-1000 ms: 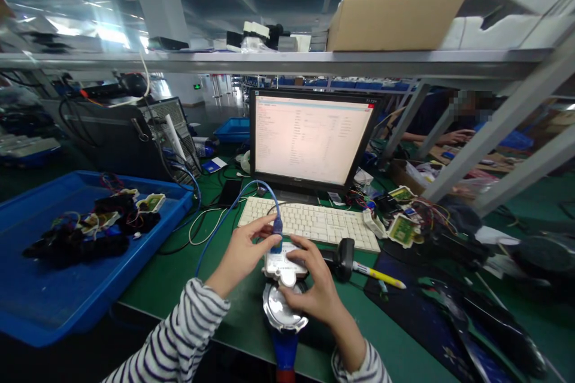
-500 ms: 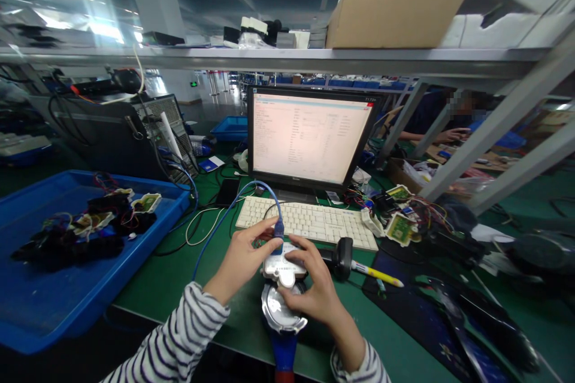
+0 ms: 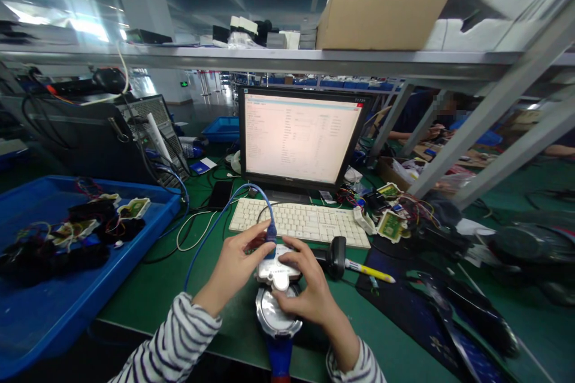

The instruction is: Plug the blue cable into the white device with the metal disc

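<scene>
My left hand [image 3: 238, 260] pinches the blue plug of a cable [image 3: 271, 228] where it meets a white plastic module [image 3: 276, 272]. With thumb and fingers, my right hand [image 3: 309, 284] grips that module from the right. Below the module is a round part with a shiny silver rim [image 3: 281, 317], joined to a blue handle-like piece [image 3: 279, 356] at the desk's front edge. The cable arcs up from the plug and drops to the left. How far the plug sits in the module is hidden by my fingers.
A white keyboard [image 3: 305, 221] and a monitor [image 3: 300, 137] stand behind my hands. To the left is a blue tray [image 3: 81, 323] with wired parts. A black scanner-like device [image 3: 336, 257], a yellow pen [image 3: 371, 270] and loose circuit boards [image 3: 392, 225] lie right. Another person sits beyond the shelf posts.
The whole view has shifted, so everything appears slightly further left. Both hands keep the same hold on the plug and the white module.
</scene>
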`<state>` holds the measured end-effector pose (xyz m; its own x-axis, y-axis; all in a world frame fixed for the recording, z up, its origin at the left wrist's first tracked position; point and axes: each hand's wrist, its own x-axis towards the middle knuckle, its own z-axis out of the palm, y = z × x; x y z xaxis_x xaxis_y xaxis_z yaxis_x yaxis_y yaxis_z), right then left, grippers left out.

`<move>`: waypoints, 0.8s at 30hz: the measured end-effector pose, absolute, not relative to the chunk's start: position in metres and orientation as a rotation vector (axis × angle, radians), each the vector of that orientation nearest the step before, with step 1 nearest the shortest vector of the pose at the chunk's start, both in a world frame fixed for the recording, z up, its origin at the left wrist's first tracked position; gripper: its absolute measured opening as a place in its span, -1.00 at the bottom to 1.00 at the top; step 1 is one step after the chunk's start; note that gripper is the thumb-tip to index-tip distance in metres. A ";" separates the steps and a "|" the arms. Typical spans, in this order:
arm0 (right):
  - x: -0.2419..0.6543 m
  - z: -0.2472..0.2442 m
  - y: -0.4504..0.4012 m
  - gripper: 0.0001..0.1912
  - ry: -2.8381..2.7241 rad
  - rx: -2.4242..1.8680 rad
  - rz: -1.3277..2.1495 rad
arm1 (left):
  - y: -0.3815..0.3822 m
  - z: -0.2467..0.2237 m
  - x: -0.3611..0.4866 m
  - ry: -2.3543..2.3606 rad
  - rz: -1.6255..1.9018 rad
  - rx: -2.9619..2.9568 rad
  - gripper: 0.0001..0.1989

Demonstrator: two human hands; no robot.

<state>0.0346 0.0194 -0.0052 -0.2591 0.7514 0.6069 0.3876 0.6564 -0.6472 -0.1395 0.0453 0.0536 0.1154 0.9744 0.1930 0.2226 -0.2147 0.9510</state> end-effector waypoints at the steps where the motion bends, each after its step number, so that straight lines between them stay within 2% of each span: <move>1: 0.035 -0.005 0.020 -0.49 -1.877 -0.902 0.459 | 0.045 0.052 -0.140 1.203 1.178 1.582 -0.58; 10: 0.033 -0.002 0.019 -0.51 -1.864 -0.908 0.461 | 0.046 0.047 -0.140 1.174 1.219 1.550 -0.58; 17: 0.032 -0.003 0.020 -0.50 -1.854 -0.904 0.500 | 0.042 0.043 -0.141 1.261 1.269 1.782 -0.65; 22: 0.046 0.004 0.012 -0.32 -1.923 -0.896 0.460 | 0.038 0.023 -0.147 1.368 1.428 2.080 -0.69; 24: 0.067 0.007 0.007 -0.34 -1.905 -0.947 0.358 | 0.039 0.017 -0.149 1.392 1.473 2.148 -0.66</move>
